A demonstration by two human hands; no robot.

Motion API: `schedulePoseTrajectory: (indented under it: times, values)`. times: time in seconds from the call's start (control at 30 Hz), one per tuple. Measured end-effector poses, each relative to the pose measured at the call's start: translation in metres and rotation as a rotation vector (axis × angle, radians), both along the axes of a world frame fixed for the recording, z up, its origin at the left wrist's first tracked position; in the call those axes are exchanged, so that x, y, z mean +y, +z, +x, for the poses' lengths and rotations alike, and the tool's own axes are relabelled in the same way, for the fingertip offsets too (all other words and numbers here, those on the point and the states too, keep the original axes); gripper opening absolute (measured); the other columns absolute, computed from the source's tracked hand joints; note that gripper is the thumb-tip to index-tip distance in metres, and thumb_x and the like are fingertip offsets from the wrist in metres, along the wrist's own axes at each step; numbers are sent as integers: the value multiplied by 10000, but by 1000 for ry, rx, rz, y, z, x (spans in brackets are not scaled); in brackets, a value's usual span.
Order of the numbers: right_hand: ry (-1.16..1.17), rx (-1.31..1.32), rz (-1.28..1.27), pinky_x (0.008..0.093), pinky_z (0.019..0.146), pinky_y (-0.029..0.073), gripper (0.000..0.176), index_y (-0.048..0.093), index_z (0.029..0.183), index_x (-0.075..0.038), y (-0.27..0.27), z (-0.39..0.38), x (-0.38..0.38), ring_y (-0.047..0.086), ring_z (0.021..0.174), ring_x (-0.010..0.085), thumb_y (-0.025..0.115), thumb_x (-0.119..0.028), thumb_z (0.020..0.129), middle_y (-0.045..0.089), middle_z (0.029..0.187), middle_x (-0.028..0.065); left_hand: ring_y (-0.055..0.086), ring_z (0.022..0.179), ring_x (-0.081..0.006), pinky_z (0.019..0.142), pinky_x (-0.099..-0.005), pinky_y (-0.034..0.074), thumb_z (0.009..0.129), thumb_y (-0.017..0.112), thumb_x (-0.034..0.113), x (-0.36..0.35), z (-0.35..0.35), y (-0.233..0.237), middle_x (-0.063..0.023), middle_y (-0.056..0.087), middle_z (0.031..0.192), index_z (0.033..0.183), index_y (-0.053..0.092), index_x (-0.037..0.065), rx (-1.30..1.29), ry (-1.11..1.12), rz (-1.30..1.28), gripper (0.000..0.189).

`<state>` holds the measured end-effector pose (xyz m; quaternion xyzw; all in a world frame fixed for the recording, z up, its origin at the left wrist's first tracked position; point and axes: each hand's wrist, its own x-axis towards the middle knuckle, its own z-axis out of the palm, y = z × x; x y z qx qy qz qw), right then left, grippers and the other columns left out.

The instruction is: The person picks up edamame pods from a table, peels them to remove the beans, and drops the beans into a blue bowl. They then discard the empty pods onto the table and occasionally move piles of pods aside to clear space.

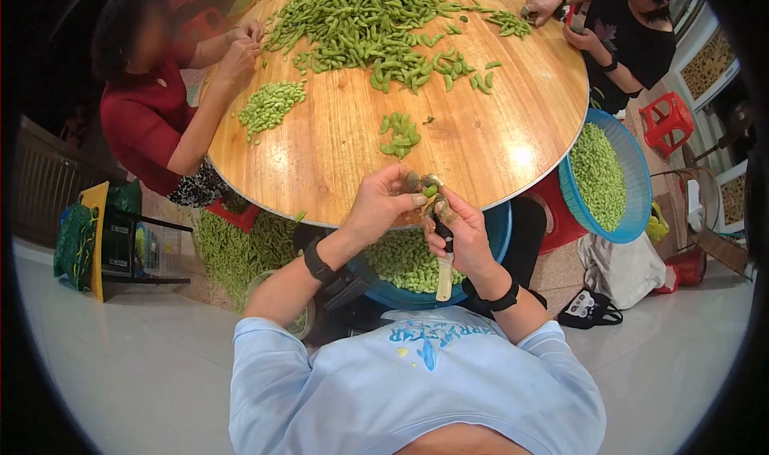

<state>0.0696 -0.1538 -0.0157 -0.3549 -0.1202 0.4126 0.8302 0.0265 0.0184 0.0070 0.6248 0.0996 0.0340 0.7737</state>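
My left hand [388, 197] is closed in a pinch at the table's near edge, its fingertips at a green soybean pod [431, 191]. My right hand [465, 229] meets it there, fingers wrapped round a tool with a black grip [441, 229] and a flat cream-coloured end [444, 277] pointing down toward me. Dark coverings or stains show on the fingertips of both hands. Below them, partly hidden by my hands, a blue basin [503, 231] holds shelled green soybeans [404, 261]. A small cluster of pods [399, 134] lies on the table just beyond my hands.
A large heap of pods [352, 22] covers the far part of the round wooden table [320, 167]. People work at left [144, 118] and right [641, 38]; shelled beans [271, 106] lie before the left one. A blue basket [633, 227] of beans stands right; pods [240, 251] cover the floor left.
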Motion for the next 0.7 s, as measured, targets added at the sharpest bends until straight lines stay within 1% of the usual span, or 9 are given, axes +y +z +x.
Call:
schedulePoseTrajectory:
  times: [0.27,0.33,0.4,0.43,0.47,0.5,0.57,0.63,0.7]
  values:
    - [16,-104,-39,204,453,384,386,436,1355,-54,-1,-1,-1,445,551,91,459,-135,978,528,795,65,614,766,-87,674,-223,513,834,644,-5,1,-8,-3,-46,660,904,1018,645,-3,62,-42,45,184]
    - [-30,-227,-131,205,456,383,382,441,1343,-31,-3,-1,-1,444,547,85,467,-109,970,528,778,54,620,774,-96,689,-232,521,835,641,-5,1,-7,-3,-49,658,894,1014,643,-7,35,-34,39,179]
    - [-25,-258,-146,205,457,378,374,449,1332,-18,-1,1,-1,434,538,82,464,-94,966,525,762,46,593,728,-88,595,-226,475,838,643,30,3,-5,-3,-25,642,841,1004,646,7,144,-50,-229,168]
    - [-19,-289,-160,205,457,373,367,457,1321,-6,-1,1,0,424,530,80,461,-80,962,521,745,38,593,728,-88,595,-226,475,838,643,30,7,-4,-5,-25,642,841,1004,646,7,144,-49,-229,168]
    - [-11,-287,-160,205,457,373,367,457,1321,-6,-3,3,-3,424,530,80,461,-80,962,521,745,38,587,697,-99,571,-234,460,840,634,29,13,-4,-9,-33,634,821,988,639,5,166,-168,-383,150]
    - [26,-306,-103,210,468,389,352,481,1299,4,-8,7,-8,465,542,83,475,-62,953,553,766,49,580,666,-111,546,-242,446,841,625,28,16,-4,-10,-42,626,800,971,631,4,189,-292,-536,132]
    - [65,-321,-49,216,479,406,339,506,1278,15,-14,8,-10,506,554,85,488,-43,945,585,787,60,568,642,-117,530,-248,431,847,612,33,10,-4,-13,-46,617,782,954,623,4,221,-274,-621,111]
    - [-263,-1174,-322,255,586,482,370,522,1252,31,-15,10,-9,595,662,137,554,5,885,627,841,115,555,619,-123,513,-253,416,853,599,39,3,-3,-16,-51,608,763,936,614,3,247,-257,-704,92]
    - [-270,-1145,-351,267,632,493,389,522,1244,37,-18,7,-13,615,711,156,570,27,858,635,868,136,547,588,-107,489,-235,409,861,583,44,-2,-4,-19,-35,595,731,921,608,10,238,-264,-663,74]
